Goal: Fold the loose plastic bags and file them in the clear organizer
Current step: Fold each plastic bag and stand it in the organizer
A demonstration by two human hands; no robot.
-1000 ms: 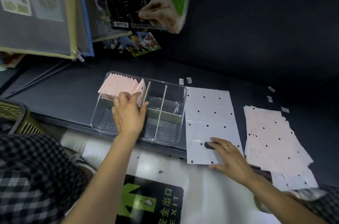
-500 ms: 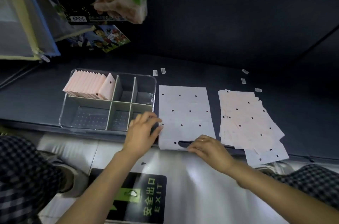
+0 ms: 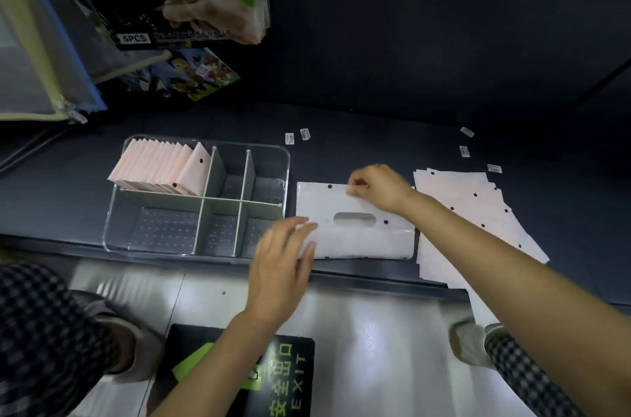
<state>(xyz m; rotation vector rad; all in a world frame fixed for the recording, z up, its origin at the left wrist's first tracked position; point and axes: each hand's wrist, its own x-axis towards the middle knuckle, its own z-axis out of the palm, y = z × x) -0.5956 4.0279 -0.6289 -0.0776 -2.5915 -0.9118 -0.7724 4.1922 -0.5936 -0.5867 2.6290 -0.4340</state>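
bag [image 3: 355, 239] near the shelf's [image 3: 375, 129] front edge, just beside the clear organizer [image 3: 112, 239], is now folded in half, right hand [image 3: 377, 189] pinching its far edge, left hand [image 3: 283, 263] flat on its left end; further folds probably remain.

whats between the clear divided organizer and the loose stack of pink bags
In the head view, the half-folded white plastic bag lies between the clear divided organizer and the loose stack of pink bags, under both hands.
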